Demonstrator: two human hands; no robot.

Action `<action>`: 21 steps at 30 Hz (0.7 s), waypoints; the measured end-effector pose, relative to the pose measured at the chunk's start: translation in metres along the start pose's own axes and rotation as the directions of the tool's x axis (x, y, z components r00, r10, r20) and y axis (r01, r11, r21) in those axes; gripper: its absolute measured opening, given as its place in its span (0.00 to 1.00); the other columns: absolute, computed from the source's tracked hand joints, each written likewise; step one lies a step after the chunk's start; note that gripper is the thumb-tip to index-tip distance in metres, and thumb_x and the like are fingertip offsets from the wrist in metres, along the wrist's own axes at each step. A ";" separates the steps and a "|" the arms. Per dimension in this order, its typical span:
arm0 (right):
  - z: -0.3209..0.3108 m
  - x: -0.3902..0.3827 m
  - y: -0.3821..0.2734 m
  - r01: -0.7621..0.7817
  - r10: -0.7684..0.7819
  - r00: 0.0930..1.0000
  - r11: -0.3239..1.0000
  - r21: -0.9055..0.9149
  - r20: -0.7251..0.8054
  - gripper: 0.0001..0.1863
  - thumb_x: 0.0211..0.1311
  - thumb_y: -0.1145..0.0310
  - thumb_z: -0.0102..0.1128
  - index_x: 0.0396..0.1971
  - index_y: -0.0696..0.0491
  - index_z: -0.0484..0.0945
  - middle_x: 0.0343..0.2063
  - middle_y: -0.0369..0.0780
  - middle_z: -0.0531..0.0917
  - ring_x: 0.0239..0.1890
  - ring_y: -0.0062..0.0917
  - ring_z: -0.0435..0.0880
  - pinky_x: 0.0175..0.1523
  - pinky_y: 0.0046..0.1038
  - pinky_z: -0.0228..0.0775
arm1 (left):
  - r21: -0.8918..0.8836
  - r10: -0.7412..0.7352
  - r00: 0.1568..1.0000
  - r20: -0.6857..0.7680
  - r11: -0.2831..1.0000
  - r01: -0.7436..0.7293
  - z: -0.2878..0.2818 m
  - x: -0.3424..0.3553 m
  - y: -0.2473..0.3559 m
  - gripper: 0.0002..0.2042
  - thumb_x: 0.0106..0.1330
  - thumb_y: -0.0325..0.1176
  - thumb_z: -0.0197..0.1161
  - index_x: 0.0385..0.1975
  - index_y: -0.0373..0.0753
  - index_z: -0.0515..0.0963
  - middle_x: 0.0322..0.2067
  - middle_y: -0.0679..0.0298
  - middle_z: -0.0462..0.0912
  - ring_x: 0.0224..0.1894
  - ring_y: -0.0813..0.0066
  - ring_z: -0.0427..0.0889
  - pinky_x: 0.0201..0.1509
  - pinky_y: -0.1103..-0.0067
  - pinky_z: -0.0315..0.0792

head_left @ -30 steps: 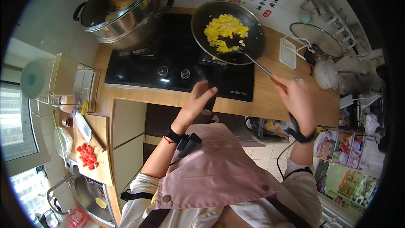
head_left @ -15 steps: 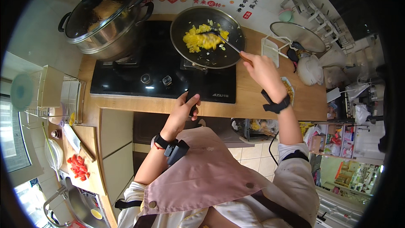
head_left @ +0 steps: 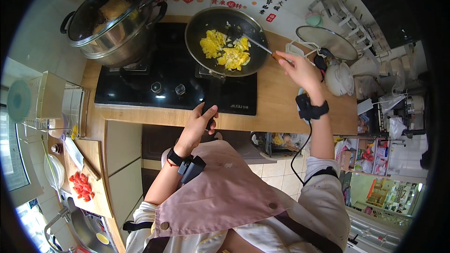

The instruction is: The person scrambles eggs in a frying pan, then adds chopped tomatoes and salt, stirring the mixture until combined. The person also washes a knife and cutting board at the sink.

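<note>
Pink cloth came first, nearest the eye: an apron [head_left: 215, 187] across the person's front. Just past it, the left hand [head_left: 200, 126] grasped the black handle [head_left: 213, 98] of a frying pan [head_left: 213, 21], fingers wrapped around it. At eight o'clock from that hand lay a wooden cutting board [head_left: 97, 152] bearing a knife [head_left: 74, 153] and, at six o'clock from the blade, a heap of red chopped pieces [head_left: 81, 187]. The right hand [head_left: 300, 71], at four o'clock from the pan, gripped the brown handle of a spatula [head_left: 260, 44], whose metal shaft crossed the rim between three and four. Yellow scrambled egg [head_left: 234, 58] sat inside the pan in loose clumps, mostly from nine round to five. The pan stood over a black hob [head_left: 112, 93]; a steel steamer pot [head_left: 117, 49] stood at nine o'clock from it, a glass lid [head_left: 330, 42] at three.
</note>
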State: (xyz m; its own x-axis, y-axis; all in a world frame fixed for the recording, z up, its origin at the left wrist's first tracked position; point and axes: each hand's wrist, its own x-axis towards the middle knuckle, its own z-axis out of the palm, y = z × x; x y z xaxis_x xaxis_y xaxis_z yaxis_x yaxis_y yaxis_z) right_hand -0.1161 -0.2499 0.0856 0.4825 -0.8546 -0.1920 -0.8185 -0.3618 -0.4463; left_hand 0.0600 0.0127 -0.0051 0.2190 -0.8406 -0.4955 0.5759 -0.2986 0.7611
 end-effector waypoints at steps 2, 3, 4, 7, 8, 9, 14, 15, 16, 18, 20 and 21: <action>0.004 0.005 -0.003 0.161 -0.157 0.982 0.986 0.031 -0.101 0.16 0.65 0.64 0.57 0.51 0.51 0.80 0.40 0.48 0.84 0.40 0.40 0.84 0.47 0.31 0.75 | 0.000 0.005 1.000 0.011 1.000 -0.005 0.000 0.000 0.001 0.11 0.71 0.39 0.57 0.38 0.37 0.69 0.30 0.69 0.73 0.22 0.85 0.67 0.22 0.86 0.62; 0.006 0.006 -0.003 0.316 -0.303 0.939 0.947 0.054 -0.165 0.16 0.65 0.63 0.57 0.51 0.51 0.80 0.39 0.48 0.84 0.40 0.41 0.84 0.47 0.31 0.74 | 0.010 -0.006 1.000 0.006 1.000 0.006 0.000 0.000 0.001 0.12 0.70 0.39 0.57 0.38 0.36 0.69 0.29 0.69 0.72 0.22 0.85 0.67 0.22 0.86 0.63; 0.010 0.009 -0.005 0.246 -0.239 0.957 0.969 0.022 -0.163 0.17 0.65 0.63 0.57 0.51 0.51 0.80 0.39 0.48 0.84 0.40 0.40 0.85 0.46 0.31 0.74 | 0.018 -0.020 1.000 0.002 1.000 0.020 -0.001 0.000 0.001 0.13 0.70 0.40 0.58 0.38 0.36 0.69 0.28 0.69 0.72 0.22 0.84 0.68 0.22 0.85 0.64; 0.013 0.008 0.003 0.173 -0.173 0.985 0.985 0.019 -0.013 0.17 0.65 0.61 0.57 0.51 0.49 0.80 0.40 0.48 0.84 0.40 0.39 0.85 0.45 0.30 0.74 | 0.007 -0.018 1.000 -0.016 1.000 0.018 -0.001 0.000 0.001 0.13 0.70 0.40 0.59 0.37 0.36 0.69 0.26 0.69 0.71 0.21 0.84 0.68 0.22 0.85 0.64; 0.014 0.008 0.008 0.220 -0.219 0.973 0.976 0.002 -0.070 0.17 0.65 0.61 0.57 0.51 0.49 0.80 0.39 0.48 0.84 0.38 0.39 0.85 0.44 0.30 0.74 | -0.005 -0.010 1.000 -0.017 1.000 0.010 -0.001 0.000 0.000 0.13 0.70 0.41 0.59 0.36 0.36 0.69 0.26 0.69 0.71 0.21 0.84 0.68 0.22 0.85 0.64; 0.013 0.007 0.016 0.217 -0.218 0.971 0.976 -0.016 -0.096 0.17 0.65 0.61 0.57 0.51 0.49 0.80 0.39 0.48 0.84 0.37 0.38 0.85 0.43 0.30 0.74 | 0.000 -0.008 1.000 -0.018 1.000 0.008 -0.001 0.001 0.000 0.13 0.70 0.41 0.59 0.36 0.36 0.69 0.25 0.69 0.71 0.21 0.84 0.68 0.22 0.85 0.64; 0.010 0.011 0.047 0.235 -0.217 0.957 0.969 0.078 -0.195 0.18 0.66 0.63 0.57 0.55 0.47 0.78 0.24 0.41 0.83 0.21 0.22 0.75 0.32 0.25 0.68 | 0.007 -0.009 1.000 0.000 1.000 0.009 -0.002 0.002 -0.002 0.13 0.70 0.41 0.59 0.36 0.37 0.68 0.25 0.70 0.71 0.21 0.85 0.68 0.22 0.85 0.64; 0.011 0.012 0.051 0.168 -0.150 0.975 0.980 0.103 -0.162 0.18 0.66 0.63 0.57 0.55 0.47 0.78 0.23 0.40 0.82 0.21 0.20 0.75 0.31 0.24 0.68 | -0.009 -0.012 1.000 -0.009 1.000 0.012 -0.002 0.002 -0.003 0.13 0.70 0.41 0.59 0.37 0.36 0.68 0.25 0.69 0.71 0.21 0.85 0.68 0.22 0.85 0.64; 0.015 0.013 0.054 0.151 -0.138 0.986 0.976 0.157 -0.089 0.18 0.66 0.62 0.58 0.55 0.47 0.78 0.22 0.40 0.81 0.21 0.19 0.74 0.31 0.24 0.67 | -0.026 -0.012 1.000 -0.021 1.000 0.011 -0.002 0.003 -0.003 0.14 0.70 0.41 0.59 0.38 0.36 0.68 0.26 0.69 0.71 0.21 0.85 0.68 0.22 0.85 0.64; 0.019 0.011 0.061 0.118 -0.111 0.993 0.964 0.237 -0.043 0.18 0.66 0.62 0.58 0.55 0.48 0.78 0.20 0.38 0.79 0.20 0.17 0.74 0.30 0.22 0.67 | -0.029 -0.012 1.000 -0.023 1.000 0.012 -0.002 0.003 -0.004 0.15 0.70 0.41 0.59 0.40 0.35 0.68 0.26 0.69 0.72 0.21 0.85 0.68 0.22 0.85 0.65; 0.022 0.005 0.068 0.076 -0.045 0.992 0.957 0.280 -0.115 0.18 0.67 0.63 0.58 0.55 0.48 0.78 0.19 0.37 0.79 0.20 0.17 0.74 0.29 0.22 0.66 | 0.003 -0.018 1.000 -0.005 1.000 0.018 -0.003 0.003 -0.003 0.16 0.70 0.40 0.59 0.43 0.33 0.67 0.27 0.68 0.72 0.22 0.85 0.68 0.22 0.85 0.65; 0.022 0.002 0.072 0.103 -0.069 0.986 0.969 0.224 -0.154 0.18 0.67 0.63 0.58 0.55 0.48 0.78 0.19 0.36 0.78 0.20 0.16 0.74 0.29 0.22 0.66 | -0.003 -0.019 1.000 -0.003 1.000 0.019 -0.002 0.002 -0.003 0.16 0.70 0.40 0.59 0.43 0.33 0.67 0.28 0.68 0.73 0.22 0.85 0.68 0.22 0.85 0.65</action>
State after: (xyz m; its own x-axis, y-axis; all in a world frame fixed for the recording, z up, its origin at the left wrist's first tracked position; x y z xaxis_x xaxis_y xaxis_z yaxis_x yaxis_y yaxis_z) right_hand -0.1670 -0.2694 0.0339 0.4843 -0.8746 -0.0242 -0.6736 -0.3551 -0.6482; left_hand 0.0605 0.0128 -0.0097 0.2109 -0.8334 -0.5109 0.5824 -0.3126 0.7504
